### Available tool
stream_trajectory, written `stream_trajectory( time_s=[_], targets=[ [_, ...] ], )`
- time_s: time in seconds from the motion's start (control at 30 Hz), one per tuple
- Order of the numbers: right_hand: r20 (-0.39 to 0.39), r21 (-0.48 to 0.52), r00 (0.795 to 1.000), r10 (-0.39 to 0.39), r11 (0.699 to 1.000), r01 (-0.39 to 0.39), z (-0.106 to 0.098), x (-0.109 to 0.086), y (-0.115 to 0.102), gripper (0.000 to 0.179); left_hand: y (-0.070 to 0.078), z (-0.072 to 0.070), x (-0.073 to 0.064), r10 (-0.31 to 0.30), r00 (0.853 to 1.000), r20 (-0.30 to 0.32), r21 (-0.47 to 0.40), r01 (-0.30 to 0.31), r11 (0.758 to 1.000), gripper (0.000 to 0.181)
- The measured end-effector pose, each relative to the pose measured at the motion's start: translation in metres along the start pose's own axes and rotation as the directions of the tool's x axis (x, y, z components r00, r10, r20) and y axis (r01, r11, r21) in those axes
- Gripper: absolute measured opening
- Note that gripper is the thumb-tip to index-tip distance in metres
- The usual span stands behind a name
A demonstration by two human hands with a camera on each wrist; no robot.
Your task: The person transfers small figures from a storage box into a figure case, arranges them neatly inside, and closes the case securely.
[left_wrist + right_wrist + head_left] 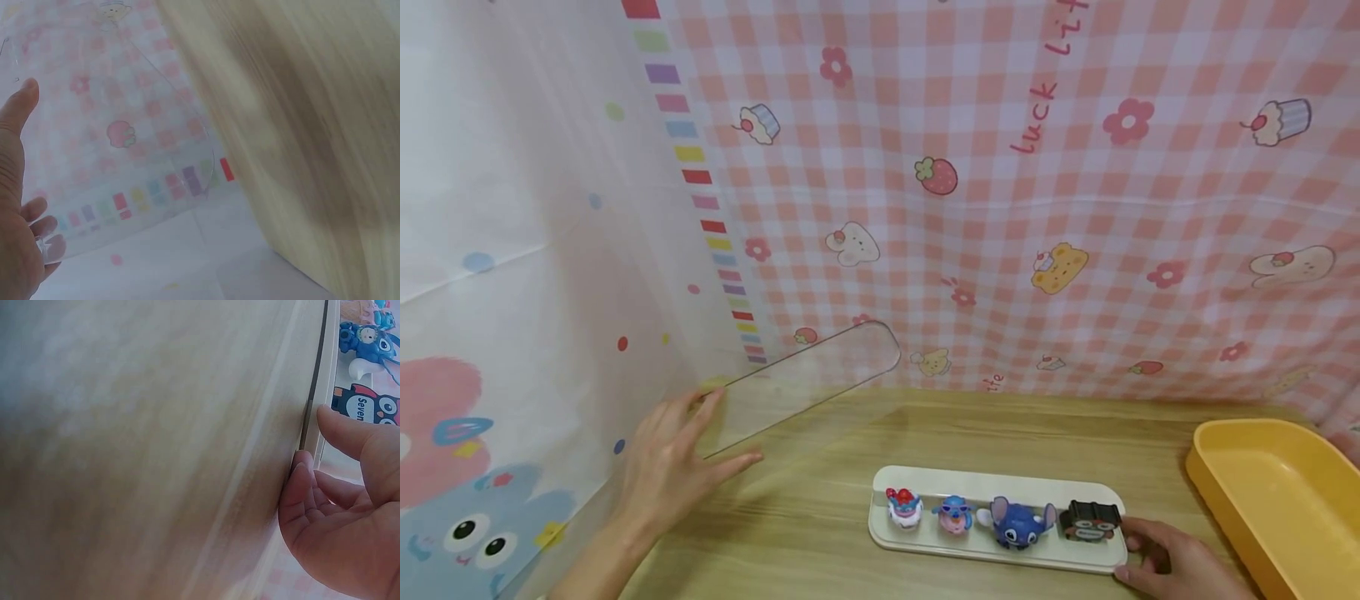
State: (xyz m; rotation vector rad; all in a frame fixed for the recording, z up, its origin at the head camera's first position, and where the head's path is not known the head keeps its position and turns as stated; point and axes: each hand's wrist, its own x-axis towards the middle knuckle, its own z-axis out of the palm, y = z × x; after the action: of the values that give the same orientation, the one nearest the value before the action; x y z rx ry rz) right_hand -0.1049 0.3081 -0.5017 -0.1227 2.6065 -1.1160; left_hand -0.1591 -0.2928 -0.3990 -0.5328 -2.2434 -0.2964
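Note:
My left hand (670, 458) holds a long clear plastic cover (808, 387) with rounded ends by its near end, tilted up above the table. In the left wrist view the thumb (22, 103) and fingers lie at the cover's edges. Lower right, a long cream-white display base (992, 481) lies flat. On it stand several small figures in a row: a cupcake-like figure (904, 507), a blue figure with sunglasses (955, 514), a big-eared blue figure (1018, 523) and a dark block with an owl-like face (1090, 521). My right hand (1183, 560) pinches the base's right end.
A yellow tray (1285, 500) stands at the right, close beside my right hand. The wooden table (790, 525) runs back to a pink checked curtain (970, 317). A white printed curtain (550, 250) hangs at the left.

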Motion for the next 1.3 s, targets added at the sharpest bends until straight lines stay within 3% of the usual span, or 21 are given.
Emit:
stream_trajectory(
  time_s=[0.27,0.57,0.8,1.3],
  targets=[
    [0.002,0.014,1.000,-0.004,1.000,0.004,0.000,0.000,0.000,0.065,0.009,-0.001,0.010,0.074,0.994,-0.082,-0.054,-0.079,0.995,0.092],
    [-0.009,-0.004,1.000,0.008,1.000,-0.008,0.000,0.000,-0.002,0.063,0.020,-0.004,0.020,0.115,0.989,-0.096,-0.058,-0.121,0.991,0.092],
    [-0.013,0.002,1.000,-0.027,1.000,0.027,0.000,-0.001,0.000,0.062,0.027,-0.003,0.031,0.162,0.975,-0.152,-0.100,-0.179,0.979,0.089],
    [-0.007,0.000,1.000,-0.028,1.000,0.028,0.000,0.000,0.001,0.062,0.048,-0.002,0.059,0.246,0.961,-0.125,-0.185,-0.266,0.946,0.085]
  ],
)
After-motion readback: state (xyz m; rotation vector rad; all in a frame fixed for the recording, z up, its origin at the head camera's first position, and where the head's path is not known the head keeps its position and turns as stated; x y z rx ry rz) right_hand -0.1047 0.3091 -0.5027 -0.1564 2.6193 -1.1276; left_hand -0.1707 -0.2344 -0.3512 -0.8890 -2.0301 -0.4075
